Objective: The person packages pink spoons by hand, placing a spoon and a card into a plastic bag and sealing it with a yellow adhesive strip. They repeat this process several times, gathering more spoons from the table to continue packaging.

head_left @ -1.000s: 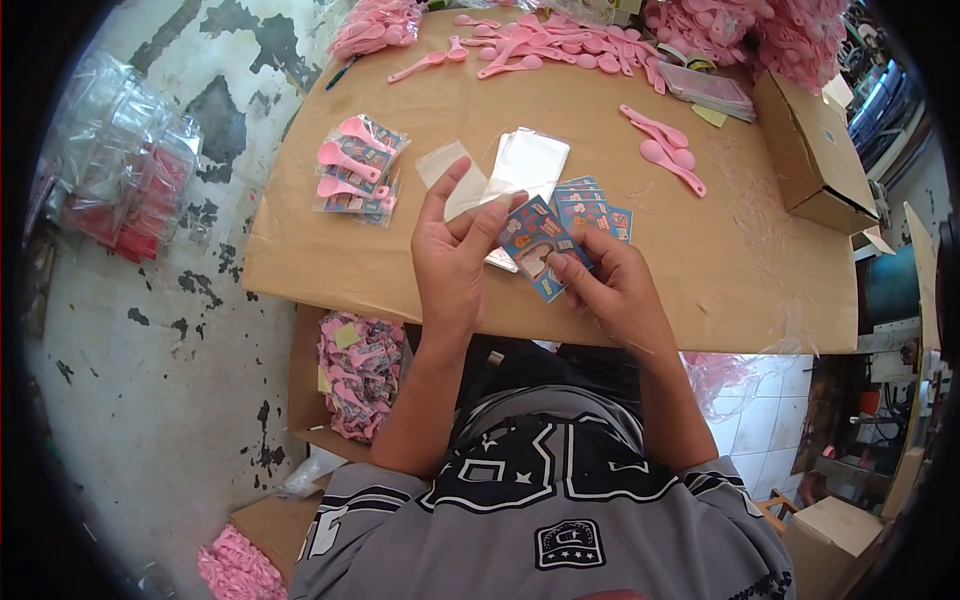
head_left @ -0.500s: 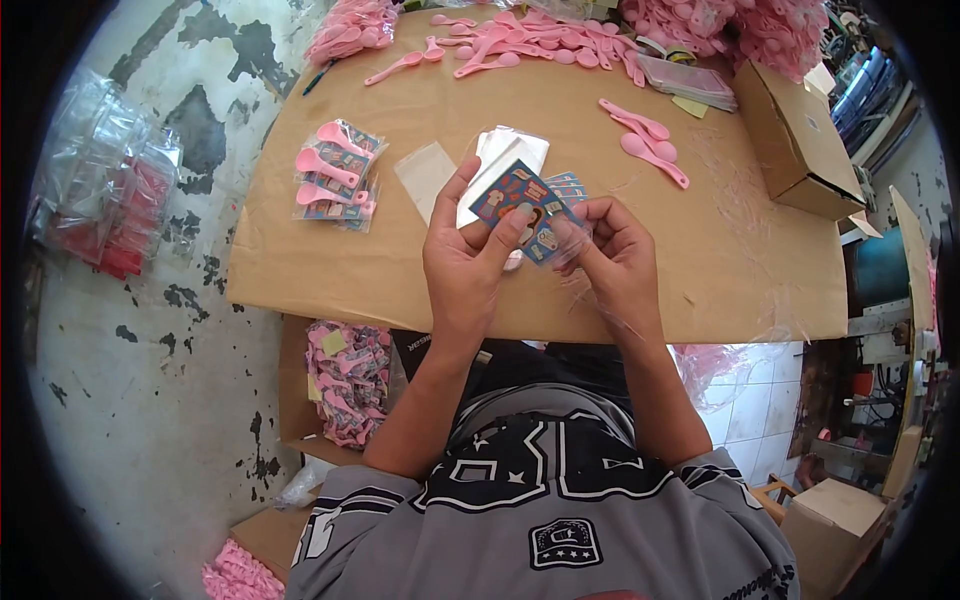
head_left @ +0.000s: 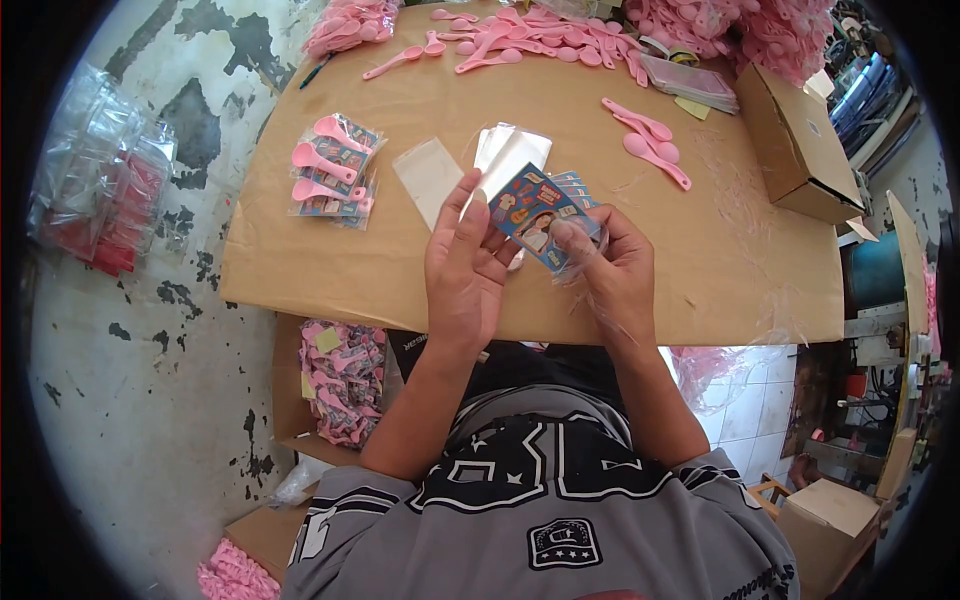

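Note:
My right hand (head_left: 622,268) pinches a blue printed card (head_left: 527,208) by its lower right part, thumb on top. Clear crinkled plastic shows around that end of the card and by my right fingers. Beside the card's left edge is my left hand (head_left: 463,265), its thumb lifted off and its fingers apart; some fingertips lie close to the card. Under and behind the card, more blue cards (head_left: 572,186) lie fanned on the table. White and clear plastic sleeves (head_left: 515,148) lie just beyond, with another clear sleeve (head_left: 428,178) to their left.
Packed pink spoons with cards (head_left: 325,165) sit on the table's left. Two loose pink spoons (head_left: 655,155) lie at right, and a heap of pink spoons (head_left: 550,40) spreads along the back. A cardboard box (head_left: 800,145) stands at the right edge. A carton of packs (head_left: 343,380) is below.
My left thumb has come off the card and the left hand has opened slightly away from it. The right hand keeps hold of the card, showing more of its print.

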Tool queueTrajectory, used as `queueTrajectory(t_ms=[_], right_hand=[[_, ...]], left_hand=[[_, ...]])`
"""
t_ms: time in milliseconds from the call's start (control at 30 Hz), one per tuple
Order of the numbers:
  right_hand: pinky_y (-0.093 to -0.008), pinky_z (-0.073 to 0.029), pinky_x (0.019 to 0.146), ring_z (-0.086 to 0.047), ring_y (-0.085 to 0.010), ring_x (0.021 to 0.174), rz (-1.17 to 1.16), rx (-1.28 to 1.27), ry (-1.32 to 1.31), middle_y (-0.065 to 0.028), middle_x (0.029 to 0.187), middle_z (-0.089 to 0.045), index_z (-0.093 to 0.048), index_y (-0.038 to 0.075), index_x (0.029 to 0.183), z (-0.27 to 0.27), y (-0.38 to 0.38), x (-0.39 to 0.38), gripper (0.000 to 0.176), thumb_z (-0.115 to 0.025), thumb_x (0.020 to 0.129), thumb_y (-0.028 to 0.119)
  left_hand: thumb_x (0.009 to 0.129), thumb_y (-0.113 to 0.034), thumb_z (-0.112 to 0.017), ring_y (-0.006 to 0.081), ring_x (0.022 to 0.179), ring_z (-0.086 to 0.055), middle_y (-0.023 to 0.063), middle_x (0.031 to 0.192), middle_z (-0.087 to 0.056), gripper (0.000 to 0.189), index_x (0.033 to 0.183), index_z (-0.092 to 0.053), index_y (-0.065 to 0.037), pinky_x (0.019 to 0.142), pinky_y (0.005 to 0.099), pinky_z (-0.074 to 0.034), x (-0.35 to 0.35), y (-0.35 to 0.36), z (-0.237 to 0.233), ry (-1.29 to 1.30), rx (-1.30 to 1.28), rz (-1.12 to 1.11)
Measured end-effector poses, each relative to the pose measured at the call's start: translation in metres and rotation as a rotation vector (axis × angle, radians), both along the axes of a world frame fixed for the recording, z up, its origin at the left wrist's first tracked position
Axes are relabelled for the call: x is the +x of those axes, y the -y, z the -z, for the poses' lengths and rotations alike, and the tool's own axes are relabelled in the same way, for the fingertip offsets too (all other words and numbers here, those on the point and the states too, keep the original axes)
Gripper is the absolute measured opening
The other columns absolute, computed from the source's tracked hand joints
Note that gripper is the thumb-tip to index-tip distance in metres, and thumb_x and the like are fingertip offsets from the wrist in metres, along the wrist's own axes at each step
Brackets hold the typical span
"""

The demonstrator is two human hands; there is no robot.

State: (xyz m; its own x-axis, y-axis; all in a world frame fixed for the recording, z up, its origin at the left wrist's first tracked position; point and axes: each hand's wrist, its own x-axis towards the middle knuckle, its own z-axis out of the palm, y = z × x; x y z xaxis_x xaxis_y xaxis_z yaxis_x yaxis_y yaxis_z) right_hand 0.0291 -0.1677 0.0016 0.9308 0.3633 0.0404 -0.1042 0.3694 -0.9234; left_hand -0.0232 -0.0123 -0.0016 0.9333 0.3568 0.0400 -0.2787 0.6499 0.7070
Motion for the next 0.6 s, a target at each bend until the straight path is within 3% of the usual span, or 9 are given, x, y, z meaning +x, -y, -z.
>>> queueTrajectory(t_ms=[200, 300, 500, 600], right_hand=[[-0.0206, -0.049, 0.07, -0.064, -0.0041, 0.083, 0.035, -0.029, 0.039, -0.0017, 0.097, -0.074, -0.065, 0.005, 0.094, 0.004, -0.005, -0.003, 0.019, -0.081, 0.097, 0.015], [-0.0208, -0.045, 0.064, -0.06, -0.0026, 0.078, -0.003, -0.046, -0.005, 0.0006, 0.09, -0.071, -0.065, 0.006, 0.091, 0.013, -0.002, -0.002, 0.02, -0.082, 0.097, 0.016], [-0.0203, -0.039, 0.059, -0.053, -0.0013, 0.069, 0.052, -0.089, 0.009, 0.0044, 0.08, -0.065, -0.065, 0.009, 0.089, -0.006, -0.011, -0.01, 0.02, -0.082, 0.096, 0.017], [-0.0203, -0.041, 0.061, -0.053, -0.0017, 0.07, -0.006, -0.196, -0.006, 0.0046, 0.081, -0.064, -0.063, 0.009, 0.087, -0.008, -0.006, -0.01, 0.022, -0.082, 0.096, 0.016]], left_hand=[[0.113, -0.031, -0.051, 0.0308, 0.137, -0.06, 0.0224, 0.152, -0.055, 0.056, 0.157, -0.037, 0.003, 0.113, 0.0454, -0.054, 0.004, -0.001, 0.005, -0.008, -0.118, 0.135], [0.112, -0.019, -0.054, 0.0274, 0.131, -0.064, 0.0226, 0.145, -0.06, 0.05, 0.158, -0.039, -0.003, 0.111, 0.0435, -0.055, 0.008, 0.002, -0.011, 0.122, -0.165, 0.128], [0.111, -0.01, -0.051, 0.0369, 0.139, -0.058, 0.0281, 0.152, -0.054, 0.054, 0.163, -0.037, -0.014, 0.115, 0.0492, -0.052, 0.015, 0.008, -0.015, 0.242, -0.207, 0.121], [0.11, -0.009, -0.052, 0.038, 0.137, -0.059, 0.0278, 0.151, -0.054, 0.056, 0.163, -0.035, -0.014, 0.115, 0.0483, -0.052, 0.019, 0.012, -0.015, 0.272, -0.219, 0.128]])
